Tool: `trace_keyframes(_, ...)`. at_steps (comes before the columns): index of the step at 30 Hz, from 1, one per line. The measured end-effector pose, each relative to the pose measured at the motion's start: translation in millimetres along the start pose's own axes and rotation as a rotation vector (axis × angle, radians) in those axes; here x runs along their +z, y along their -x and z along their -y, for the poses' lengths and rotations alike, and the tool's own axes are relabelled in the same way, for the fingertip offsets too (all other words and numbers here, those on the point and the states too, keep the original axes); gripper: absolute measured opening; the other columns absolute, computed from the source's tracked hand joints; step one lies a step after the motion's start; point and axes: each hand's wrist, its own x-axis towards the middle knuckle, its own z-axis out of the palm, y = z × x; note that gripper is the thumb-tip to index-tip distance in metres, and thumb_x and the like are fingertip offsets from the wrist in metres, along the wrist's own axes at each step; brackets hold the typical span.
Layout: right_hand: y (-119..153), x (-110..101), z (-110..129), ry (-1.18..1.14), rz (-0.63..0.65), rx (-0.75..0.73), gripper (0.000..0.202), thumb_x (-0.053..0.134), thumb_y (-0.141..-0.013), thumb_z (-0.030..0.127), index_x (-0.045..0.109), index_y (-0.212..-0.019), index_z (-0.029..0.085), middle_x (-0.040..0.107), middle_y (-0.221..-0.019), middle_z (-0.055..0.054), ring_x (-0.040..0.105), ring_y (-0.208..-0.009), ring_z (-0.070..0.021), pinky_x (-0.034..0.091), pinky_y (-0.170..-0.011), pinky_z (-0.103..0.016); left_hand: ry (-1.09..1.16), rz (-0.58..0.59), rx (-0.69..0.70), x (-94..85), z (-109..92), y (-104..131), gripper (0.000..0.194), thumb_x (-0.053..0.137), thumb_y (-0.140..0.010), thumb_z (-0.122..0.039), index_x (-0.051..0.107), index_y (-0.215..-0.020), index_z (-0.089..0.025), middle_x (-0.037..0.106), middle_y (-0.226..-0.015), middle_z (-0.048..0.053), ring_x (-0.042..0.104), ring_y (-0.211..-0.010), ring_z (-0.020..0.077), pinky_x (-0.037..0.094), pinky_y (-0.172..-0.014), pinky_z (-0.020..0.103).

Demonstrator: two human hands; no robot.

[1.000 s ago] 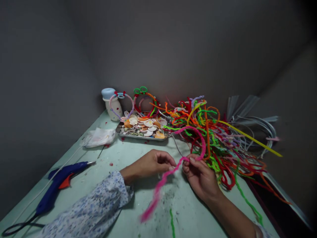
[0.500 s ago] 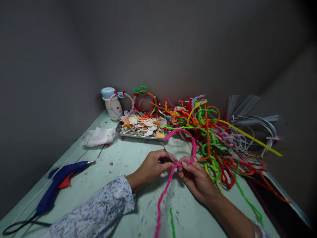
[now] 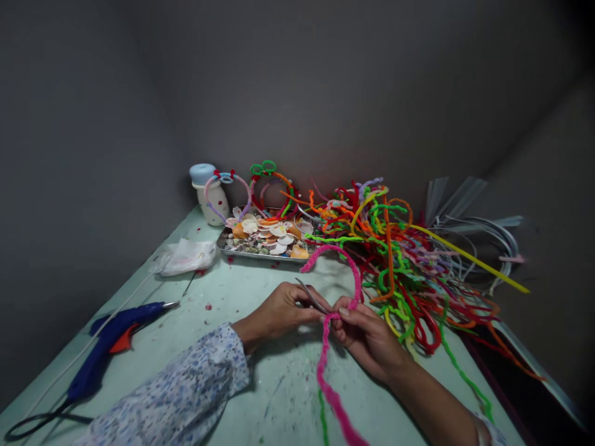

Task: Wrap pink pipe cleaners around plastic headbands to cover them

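Observation:
A fuzzy pink pipe cleaner (image 3: 357, 282) is pinched by my right hand (image 3: 369, 334), fingers closed on it. One length curves up and over to the left above the hands; the other hangs toward the table's front edge. My left hand (image 3: 281, 313) is closed on a thin grey curved band (image 3: 309, 294), whose tip sticks up beyond the fingers. Between my fingertips the pink pipe cleaner crosses the band's end; whether it is wound fully around cannot be made out. Under the hanging length lies a green pipe cleaner (image 3: 322, 415).
A blue glue gun (image 3: 100, 359) lies at left, beside a plastic packet (image 3: 186, 257). A metal tray (image 3: 264, 255) of shells stands behind my hands. Wrapped headbands (image 3: 248, 186) and a spotted jar (image 3: 212, 201) are at the back. Tangled pipe cleaners (image 3: 395, 241) cover the right side.
The pink pipe cleaner's hanging length has swung to the right. Its upper curve has shifted slightly left and down. Both hands keep their grip in nearly the same place.

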Motion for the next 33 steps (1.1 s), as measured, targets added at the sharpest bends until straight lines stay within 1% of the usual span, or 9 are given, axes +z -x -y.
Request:
trace_keyframes(8, 2.2, 2.1, 1.6, 0.017, 0.004, 0.033, 0.010, 0.074, -0.072, 0.021, 0.066, -0.073, 0.016, 0.065, -0.062, -0.002, 0.055, -0.053, -0.0093, 0.043, -0.051, -0.017, -0.012, -0.012, 0.006, -0.2, 2.6, -0.1, 0.015, 0.074, -0.072, -0.025, 0.074, -0.078, -0.012, 0.071, -0.078, 0.007, 0.065, -0.075, 0.0169, 0.052, -0.073, 0.029)
trace_keyframes(15, 3.1, 6.3, 2.9, 0.038, 0.003, 0.028, 0.014, 0.076, -0.070, 0.023, 0.065, -0.071, 0.016, 0.063, -0.060, -0.001, 0.054, -0.052, -0.0093, 0.042, -0.049, -0.018, -0.013, -0.030, -0.022, 1.8, -2.3, 1.5, 0.018, 0.075, -0.071, -0.030, 0.073, -0.076, -0.012, 0.070, -0.077, 0.008, 0.064, -0.074, 0.0172, 0.051, -0.072, 0.030)
trace_keyframes(23, 2.5, 7.7, 2.2, 0.078, -0.053, 0.000, 0.017, 0.079, -0.067, 0.024, 0.065, -0.070, 0.016, 0.060, -0.058, 0.001, 0.051, -0.049, -0.0079, 0.037, -0.046, -0.017, -0.080, -0.040, -0.036, 2.9, 0.4, 2.5, 0.021, 0.074, -0.072, -0.031, 0.072, -0.077, -0.011, 0.068, -0.074, 0.007, 0.062, -0.072, 0.0160, 0.048, -0.066, 0.026)
trace_keyframes(30, 1.3, 5.2, 1.1, 0.126, -0.019, -0.047, 0.013, 0.074, -0.072, 0.025, 0.064, -0.071, 0.016, 0.060, -0.058, 0.000, 0.052, -0.051, -0.0088, 0.040, -0.050, -0.019, -0.058, -0.070, -0.040, 6.0, -1.5, 3.8, 0.018, 0.072, -0.073, -0.027, 0.070, -0.077, -0.010, 0.066, -0.076, 0.007, 0.060, -0.068, 0.0140, 0.045, -0.065, 0.025)
trace_keyframes(33, 0.8, 4.8, 0.4, 0.135, -0.017, -0.068, 0.012, 0.074, -0.070, 0.023, 0.065, -0.073, 0.016, 0.062, -0.061, 0.000, 0.054, -0.052, -0.0094, 0.041, -0.050, -0.019, -0.073, -0.084, -0.030, 7.2, -2.7, 4.2, 0.016, 0.071, -0.073, -0.026, 0.069, -0.076, -0.010, 0.066, -0.076, 0.006, 0.059, -0.069, 0.0137, 0.045, -0.066, 0.025)
